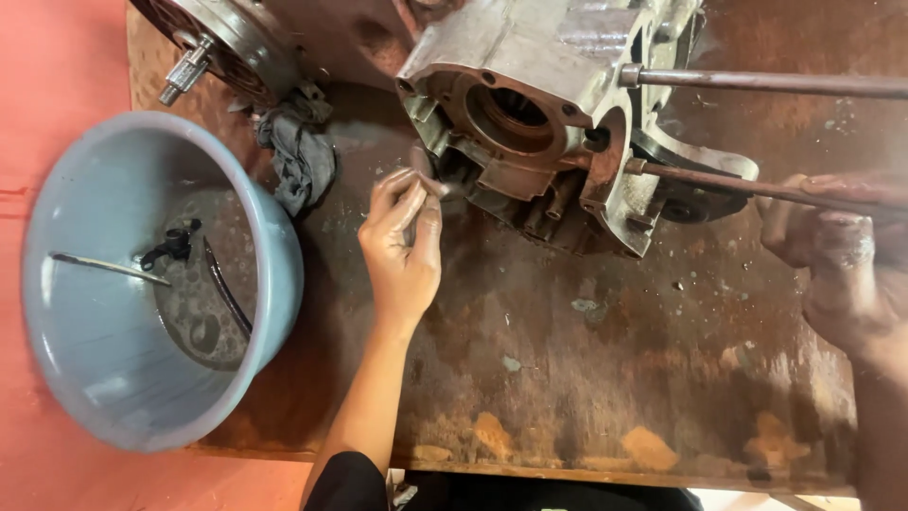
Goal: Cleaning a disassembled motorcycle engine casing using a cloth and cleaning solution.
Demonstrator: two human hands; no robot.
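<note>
The left hand point(402, 241) pinches a small dark part at the near left edge of the engine casing point(558, 114) lying mid-worktop point(586, 378), while the right hand point(832, 255) grips a long rod point(719, 185) through it, apparently as steadying.

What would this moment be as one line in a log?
left hand: pinching small part at engine casing | right hand: gripping rusty rod | basin: beside, on left

Bare forearms, a dark sleeve edge at the left elbow, grime-smeared right hand point(837, 270).
</note>
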